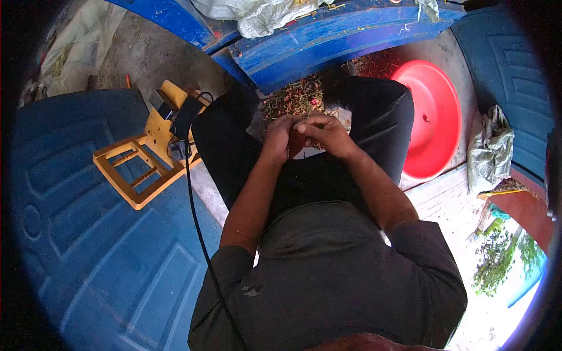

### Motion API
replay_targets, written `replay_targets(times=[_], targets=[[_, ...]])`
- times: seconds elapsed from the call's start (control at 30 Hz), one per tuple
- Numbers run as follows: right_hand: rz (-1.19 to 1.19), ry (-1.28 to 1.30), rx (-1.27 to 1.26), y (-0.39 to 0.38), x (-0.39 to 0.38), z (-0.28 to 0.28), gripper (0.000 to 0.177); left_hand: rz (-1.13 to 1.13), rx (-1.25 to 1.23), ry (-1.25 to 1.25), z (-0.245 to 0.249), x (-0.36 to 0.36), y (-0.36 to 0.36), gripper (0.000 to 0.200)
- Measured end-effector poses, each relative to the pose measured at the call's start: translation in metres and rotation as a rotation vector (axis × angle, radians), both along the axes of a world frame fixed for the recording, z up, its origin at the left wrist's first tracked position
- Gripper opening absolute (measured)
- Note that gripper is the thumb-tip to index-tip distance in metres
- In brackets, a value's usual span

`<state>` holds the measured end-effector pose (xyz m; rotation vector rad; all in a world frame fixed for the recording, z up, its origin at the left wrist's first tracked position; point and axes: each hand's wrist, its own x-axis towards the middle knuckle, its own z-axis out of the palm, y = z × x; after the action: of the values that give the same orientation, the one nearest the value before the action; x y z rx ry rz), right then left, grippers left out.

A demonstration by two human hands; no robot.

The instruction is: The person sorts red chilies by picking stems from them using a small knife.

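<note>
My left hand and my right hand meet between my knees, their fingertips almost touching. Both are closed, the right one in a pinch of thumb and forefinger. Whatever they hold is too small and too covered to name. A dark reddish-brown patch shows between the palms. Just beyond the fingers lies a heap of thin greenish-brown stems with small red bits in it. Pale sheet material shows under the hands.
A large red basin stands right of my knee. Ahead is a blue wooden piece with white sacking on top. At left are a yellow wooden stool with dark devices, a black cable and a blue panelled door.
</note>
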<state>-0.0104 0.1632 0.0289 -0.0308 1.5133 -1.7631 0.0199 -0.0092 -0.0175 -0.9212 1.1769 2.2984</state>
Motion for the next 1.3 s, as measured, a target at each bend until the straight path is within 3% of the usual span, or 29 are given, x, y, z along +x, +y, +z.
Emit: replay_targets(times=[0.1, 0.17, 0.23, 0.27, 0.33, 0.57, 0.67, 0.77, 0.87, 0.93, 1.13, 1.2, 1.3], targets=[[0.02, 0.017, -0.013, 0.001, 0.005, 0.004, 0.015, -0.041, 0.003, 0.044, 0.0, 0.001, -0.002, 0.023], [0.043, 0.053, -0.05, 0.0, 0.005, 0.003, 0.015, 0.072, 0.051, 0.066, 0.005, -0.003, -0.001, 0.018], [0.108, 0.299, -0.089, -0.003, 0.005, -0.002, 0.017, 0.076, 0.008, -0.002, 0.016, -0.009, 0.001, 0.017], [0.11, 0.297, -0.089, -0.003, 0.005, -0.004, 0.017, 0.078, -0.037, -0.076, 0.021, -0.01, 0.001, 0.017], [0.223, 0.592, 0.058, -0.005, 0.001, -0.002, 0.019, 0.088, -0.021, -0.097, 0.027, -0.009, -0.002, 0.017], [0.276, 0.784, 0.29, -0.012, -0.007, -0.002, 0.018, 0.077, 0.046, -0.095, -0.007, -0.003, -0.007, 0.016], [0.182, 0.626, 0.273, -0.014, -0.001, -0.015, 0.018, 0.144, 0.016, -0.048, 0.003, -0.005, -0.001, 0.017], [0.215, 0.509, 0.455, -0.014, -0.001, -0.015, 0.024, 0.118, 0.008, -0.076, 0.001, -0.006, -0.003, 0.017], [0.183, 0.354, 0.305, -0.013, -0.002, -0.013, 0.024, 0.115, 0.015, -0.075, -0.006, -0.003, -0.004, 0.019], [0.174, 0.049, 0.138, -0.015, 0.0, -0.002, 0.027, 0.125, -0.01, -0.066, 0.003, -0.001, -0.006, 0.019], [0.142, -0.175, 0.072, -0.02, 0.0, 0.007, 0.024, 0.111, -0.089, 0.012, 0.011, 0.001, -0.007, 0.022], [0.095, -0.098, 0.071, -0.025, 0.004, 0.003, 0.022, 0.16, -0.059, -0.021, 0.011, -0.003, -0.007, 0.022], [-0.045, 0.016, -0.012, -0.033, 0.009, -0.009, 0.018, 0.205, 0.004, 0.118, 0.025, -0.016, -0.008, 0.02]])
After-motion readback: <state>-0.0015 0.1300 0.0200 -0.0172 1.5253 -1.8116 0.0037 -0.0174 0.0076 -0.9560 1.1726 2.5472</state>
